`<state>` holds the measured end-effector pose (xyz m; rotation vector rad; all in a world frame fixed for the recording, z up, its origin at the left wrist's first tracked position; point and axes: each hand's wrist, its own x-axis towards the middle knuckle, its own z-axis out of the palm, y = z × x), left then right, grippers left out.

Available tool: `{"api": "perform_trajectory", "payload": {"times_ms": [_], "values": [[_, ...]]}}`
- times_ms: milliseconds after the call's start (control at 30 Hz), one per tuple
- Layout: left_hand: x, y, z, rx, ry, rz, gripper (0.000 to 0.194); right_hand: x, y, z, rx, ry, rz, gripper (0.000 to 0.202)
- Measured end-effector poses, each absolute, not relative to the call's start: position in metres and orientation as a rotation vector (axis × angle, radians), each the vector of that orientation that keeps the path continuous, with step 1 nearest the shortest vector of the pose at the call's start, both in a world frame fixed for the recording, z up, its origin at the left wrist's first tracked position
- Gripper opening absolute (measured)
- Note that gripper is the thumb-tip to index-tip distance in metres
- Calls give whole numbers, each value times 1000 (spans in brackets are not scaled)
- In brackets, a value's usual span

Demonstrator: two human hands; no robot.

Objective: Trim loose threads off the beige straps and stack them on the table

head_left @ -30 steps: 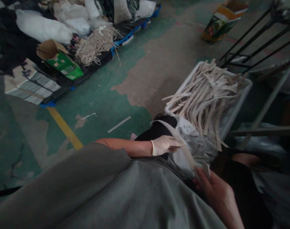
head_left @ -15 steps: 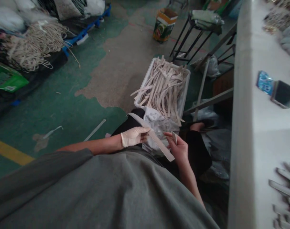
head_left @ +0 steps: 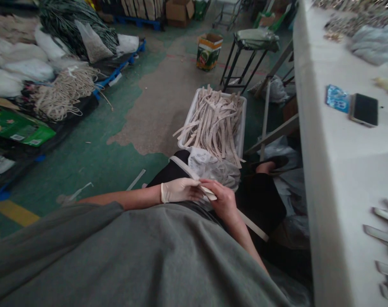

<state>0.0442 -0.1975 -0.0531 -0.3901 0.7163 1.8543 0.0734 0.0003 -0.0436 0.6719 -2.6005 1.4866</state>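
Observation:
Over my lap, my left hand (head_left: 181,190), in a pale glove, is closed on a long flat off-white strip (head_left: 183,165), whose far end points up and left. My right hand (head_left: 222,198), bare, meets the left one, its fingers wrapped round a pale flat piece (head_left: 209,193). I cannot tell whether that piece belongs to the same strip. Behind my right forearm a length of pale strip (head_left: 254,225) slants down across my dark trousers. Just beyond my knees stands a white plastic crate (head_left: 243,123) heaped with similar strips (head_left: 214,121); a crumpled clear bag (head_left: 217,168) lies at its near side.
On my right runs a white-covered table (head_left: 340,170) with a phone (head_left: 364,110), a blue packet (head_left: 337,98) and several metal-looking pieces (head_left: 382,234). A black-legged stool (head_left: 245,55) and a printed carton (head_left: 209,52) stand ahead. Cord bundles (head_left: 62,91) lie on the left.
My right hand has moved left to meet the gloved hand and now covers the strip's near end. A strip length shows behind my right forearm. The view has shifted slightly.

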Motion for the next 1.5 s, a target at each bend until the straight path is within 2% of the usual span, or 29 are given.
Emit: {"api": "perform_trajectory", "payload": {"times_ms": [133,233,367,467,600,700,800,933,1033,1167,1233,1367,1500], "values": [[36,-205,-56,-477,519,1833,37,78,13,-31,446,-2615,1547,16],[7,-221,-68,-870,636,2048,45,98,43,-13,407,-2609,1734,15],[-48,-233,-66,-1249,943,2428,40,126,83,-10,381,-2598,2071,18],[-64,-211,-54,-1029,1088,2501,32,130,88,-24,223,-2516,2247,20],[-40,-160,-52,-376,1350,2155,23,104,79,-43,-126,-2140,2438,18],[-14,-135,-61,-7,1411,1864,31,74,85,-51,-358,-1785,2519,21],[2,-125,-65,163,1445,1647,41,52,102,-57,-428,-1620,2535,27],[12,-123,-59,219,1505,1414,43,42,120,-62,-374,-1626,2539,32],[11,-117,-52,256,1493,1380,46,42,122,-61,-329,-1717,2476,32],[4,-99,-52,367,1585,1592,51,44,105,-51,-131,-1975,2397,26],[4,-88,-57,411,1664,1635,44,48,96,-46,-4,-2172,2270,23],[14,-82,-64,534,1804,1368,32,62,94,-39,-40,-2298,1989,24],[31,-91,-63,592,1791,1212,24,73,107,-34,-222,-2037,2074,27]]}}
